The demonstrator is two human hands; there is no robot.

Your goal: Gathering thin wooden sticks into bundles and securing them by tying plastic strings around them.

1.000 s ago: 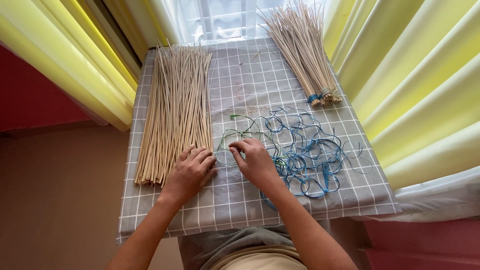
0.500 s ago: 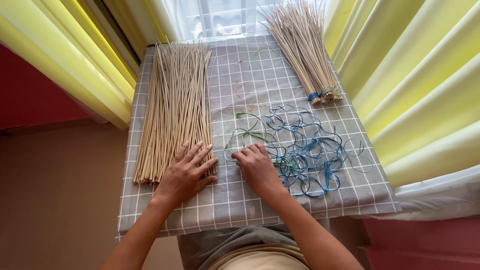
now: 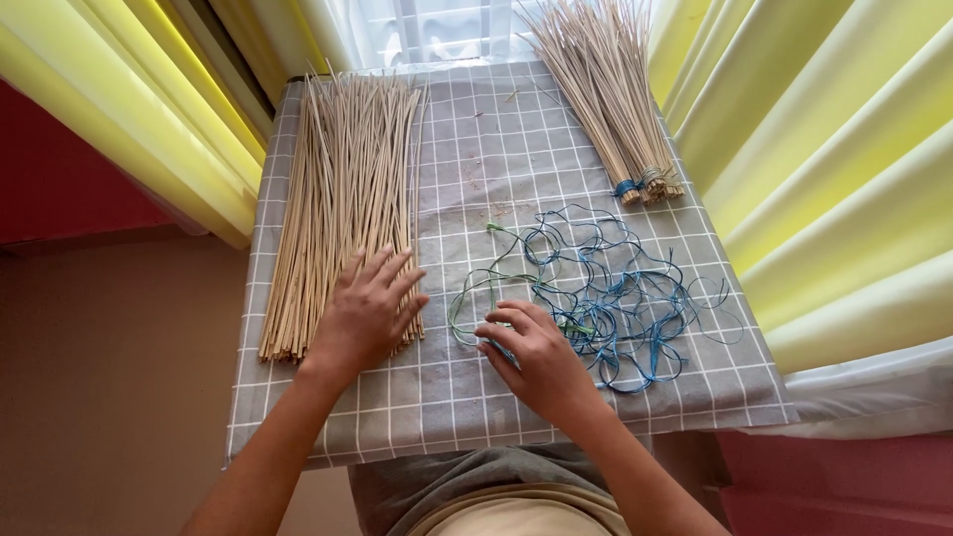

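Observation:
My left hand (image 3: 363, 308) lies flat with fingers spread on the near end of a loose pile of thin pale sticks (image 3: 342, 189) on the left of the table. My right hand (image 3: 531, 352) rests with curled fingers at the left edge of a tangle of blue and green string (image 3: 606, 293), its fingertips touching the strands. I cannot see whether a strand is pinched between the fingers. At the far right lie bundles of the same sticks (image 3: 606, 89), tied at their near ends with blue and grey bands.
A grey cloth with a white grid (image 3: 496, 129) covers the small table. Yellow curtains (image 3: 824, 149) hang close on both sides, with a window behind. A reddish wall and brown floor (image 3: 109, 397) are at the left.
My left hand has slid left onto the loose sticks and spread its fingers. My right hand has drawn back toward me, from above the tangle to its near left edge.

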